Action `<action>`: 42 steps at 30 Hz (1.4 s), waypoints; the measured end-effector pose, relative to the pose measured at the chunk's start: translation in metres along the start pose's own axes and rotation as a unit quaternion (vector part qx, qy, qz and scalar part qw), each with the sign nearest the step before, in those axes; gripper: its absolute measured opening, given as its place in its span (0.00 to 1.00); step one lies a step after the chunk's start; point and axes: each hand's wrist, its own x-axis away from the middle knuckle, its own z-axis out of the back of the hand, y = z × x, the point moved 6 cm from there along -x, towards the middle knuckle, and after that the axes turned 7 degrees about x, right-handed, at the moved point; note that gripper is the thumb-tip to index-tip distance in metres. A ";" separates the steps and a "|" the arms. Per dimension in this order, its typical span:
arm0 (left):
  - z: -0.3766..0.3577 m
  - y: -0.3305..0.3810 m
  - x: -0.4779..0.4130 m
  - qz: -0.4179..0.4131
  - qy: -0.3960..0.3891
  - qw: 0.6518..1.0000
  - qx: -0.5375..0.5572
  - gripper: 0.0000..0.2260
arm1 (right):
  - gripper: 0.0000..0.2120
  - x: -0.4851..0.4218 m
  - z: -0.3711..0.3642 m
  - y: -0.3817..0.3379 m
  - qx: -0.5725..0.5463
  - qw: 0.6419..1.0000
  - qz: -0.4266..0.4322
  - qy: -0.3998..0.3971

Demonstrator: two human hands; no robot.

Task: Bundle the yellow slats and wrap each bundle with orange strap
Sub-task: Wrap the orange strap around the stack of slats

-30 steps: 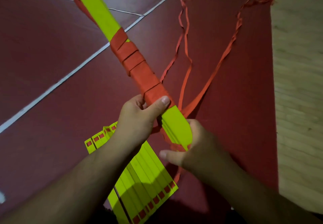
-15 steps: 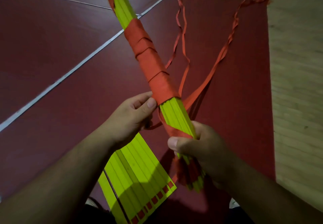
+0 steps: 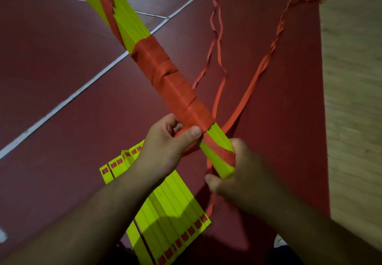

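Note:
A long bundle of yellow slats (image 3: 132,26) runs from the top left down to the middle, held off the floor. Orange strap (image 3: 171,82) is wound tightly round its middle stretch, with one more turn near the close end. My left hand (image 3: 171,140) grips the bundle at the lower edge of the wrap, thumb pressed on the strap. My right hand (image 3: 237,173) holds the bundle's near end and the strap there. The strap's free length (image 3: 258,72) trails off to the upper right.
Several loose yellow slats (image 3: 171,206) lie side by side on the dark red floor (image 3: 62,62) under my forearms. Thin orange strap pieces (image 3: 219,43) lie at the upper right. White floor lines cross at the left. A pale wooden surface (image 3: 355,99) borders the right.
The bundle has been rolled about its length, showing a broad face. Another strap turn lies near the close end. My right hand slid to the bundle's end.

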 end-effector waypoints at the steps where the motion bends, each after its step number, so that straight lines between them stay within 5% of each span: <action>1: -0.002 -0.003 0.001 -0.005 0.000 1.000 -0.010 0.10 | 0.21 -0.003 0.001 0.003 0.004 0.999 -0.018 0.029; 5: 0.006 0.002 -0.002 -0.019 0.012 1.000 -0.018 0.22 | 0.13 -0.011 0.000 0.005 -0.169 0.986 -0.008 -0.012; 9: 0.005 0.007 -0.006 0.024 -0.056 0.998 0.018 0.32 | 0.10 0.005 -0.018 -0.007 -0.361 0.920 0.000 -0.152; 14: 0.005 0.011 -0.004 0.050 -0.050 0.997 0.032 0.35 | 0.18 0.009 -0.029 -0.007 -0.406 0.877 0.001 -0.256; 16: 0.010 0.011 -0.005 0.047 -0.038 0.998 0.006 0.34 | 0.30 0.004 -0.025 -0.005 -0.361 0.890 0.023 -0.279; 19: 0.016 0.012 -0.004 0.049 -0.026 0.998 -0.042 0.20 | 0.45 -0.018 -0.010 0.010 -0.231 0.960 0.028 -0.156; 23: 0.021 0.011 0.001 0.052 -0.012 0.992 -0.115 0.12 | 0.27 -0.041 0.003 0.038 -0.246 0.966 -0.082 0.000; 27: 0.018 -0.011 0.010 0.074 -0.038 0.975 -0.206 0.23 | 0.27 -0.041 0.020 0.036 -0.199 0.971 -0.078 0.109; 29: 0.008 -0.020 0.018 0.093 -0.056 0.968 -0.226 0.26 | 0.23 -0.039 0.021 0.029 -0.217 0.968 -0.063 0.110; 32: -0.014 -0.032 0.033 0.084 -0.103 0.931 -0.340 0.29 | 0.41 -0.036 0.013 0.014 -0.299 0.949 -0.066 0.075; 35: -0.047 -0.036 0.049 0.045 -0.165 0.871 -0.461 0.27 | 0.29 -0.030 0.019 0.018 -0.273 0.944 -0.101 0.155; 38: -0.065 -0.033 0.055 0.062 -0.178 0.909 -0.371 0.25 | 0.18 -0.031 0.031 0.024 -0.328 0.920 -0.124 0.177; 42: -0.058 -0.041 0.053 0.133 -0.239 0.942 -0.193 0.30 | 0.09 -0.035 0.038 0.024 -0.459 0.881 -0.083 0.081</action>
